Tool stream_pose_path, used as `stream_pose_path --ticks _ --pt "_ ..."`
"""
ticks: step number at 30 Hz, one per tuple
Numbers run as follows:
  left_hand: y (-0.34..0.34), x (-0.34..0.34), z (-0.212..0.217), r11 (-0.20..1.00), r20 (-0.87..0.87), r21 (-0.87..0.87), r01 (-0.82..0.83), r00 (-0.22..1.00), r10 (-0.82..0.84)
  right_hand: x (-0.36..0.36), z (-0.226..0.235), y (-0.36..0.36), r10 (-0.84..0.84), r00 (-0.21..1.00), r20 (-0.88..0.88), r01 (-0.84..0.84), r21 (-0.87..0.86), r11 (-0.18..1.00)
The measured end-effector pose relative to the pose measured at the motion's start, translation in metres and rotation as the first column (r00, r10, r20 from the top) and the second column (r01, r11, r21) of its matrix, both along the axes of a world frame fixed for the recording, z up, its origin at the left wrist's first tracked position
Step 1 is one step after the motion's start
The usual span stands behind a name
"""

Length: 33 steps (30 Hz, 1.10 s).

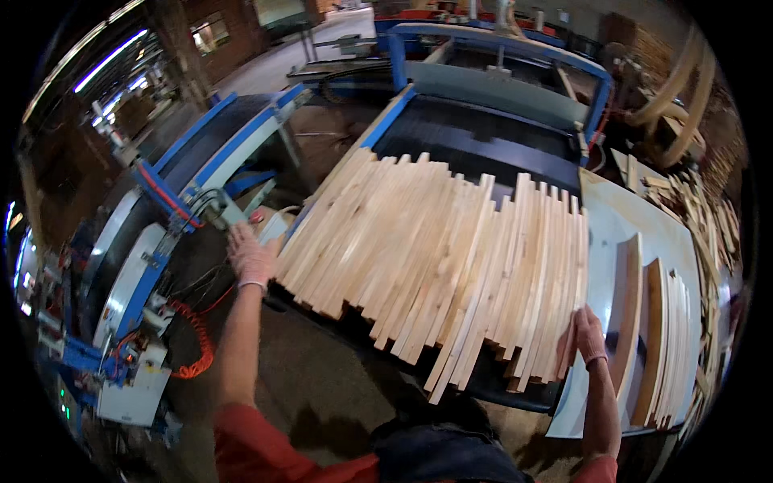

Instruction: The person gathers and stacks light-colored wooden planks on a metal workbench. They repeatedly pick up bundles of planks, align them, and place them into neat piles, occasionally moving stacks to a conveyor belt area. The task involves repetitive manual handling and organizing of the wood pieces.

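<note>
A wide layer of pale wooden strips (403,241), uneven at both ends, lies side by side on a dark conveyor belt (491,141). My left hand (253,258), in a light glove, is at the layer's left edge with its fingers stretched out. Just beyond those fingers is a small light control box (276,228) with a red button (257,216). Along the layer's right edge, my gloved right hand (590,333) rests against the outermost strip, its fingers laid forward and partly turned from view. Neither hand lifts a strip.
A pale side table (596,241) at right bears curved boards (628,314) and several thin strips (672,346). Scrap wood (708,217) is heaped beyond it. A blue machine frame (491,32) spans the belt. Another blue-edged conveyor (217,141) and an orange coiled hose (197,346) are at left.
</note>
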<state>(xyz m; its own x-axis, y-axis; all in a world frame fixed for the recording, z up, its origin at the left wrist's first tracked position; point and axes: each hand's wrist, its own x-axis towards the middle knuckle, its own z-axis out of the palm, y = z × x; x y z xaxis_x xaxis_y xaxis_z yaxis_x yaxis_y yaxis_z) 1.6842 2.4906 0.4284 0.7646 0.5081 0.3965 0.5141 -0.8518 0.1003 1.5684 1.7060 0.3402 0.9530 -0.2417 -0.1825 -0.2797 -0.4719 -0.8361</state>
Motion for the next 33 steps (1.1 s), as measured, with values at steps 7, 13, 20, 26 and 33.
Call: stream_pose_path --ticks 7,13,20,26,33 --pt "0.018 0.021 0.012 0.965 -0.118 0.144 0.221 0.972 -0.205 0.022 0.000 0.000 -0.195 0.981 -0.002 0.185 -0.301 0.935" --pt "0.036 -0.005 0.007 0.954 -0.061 -0.168 0.249 0.963 -0.262 0.030 -0.009 0.008 -0.308 0.950 0.050 0.310 -0.263 0.914" --pt "-0.160 -0.154 -0.010 -0.320 0.495 -0.866 0.384 0.575 -0.651 -0.032 -0.016 0.032 -0.293 0.937 0.193 0.307 -0.050 0.950" --pt "-0.298 -0.212 -0.052 -0.381 0.318 -0.911 -0.156 0.321 -0.892 -0.136 0.021 0.069 -0.295 0.955 -0.014 0.295 0.069 0.953" --pt "-0.391 -0.245 -0.091 -0.312 0.236 -0.883 -0.352 0.242 -0.941 -0.254 0.064 0.015 -0.323 0.938 0.126 0.288 0.240 0.927"
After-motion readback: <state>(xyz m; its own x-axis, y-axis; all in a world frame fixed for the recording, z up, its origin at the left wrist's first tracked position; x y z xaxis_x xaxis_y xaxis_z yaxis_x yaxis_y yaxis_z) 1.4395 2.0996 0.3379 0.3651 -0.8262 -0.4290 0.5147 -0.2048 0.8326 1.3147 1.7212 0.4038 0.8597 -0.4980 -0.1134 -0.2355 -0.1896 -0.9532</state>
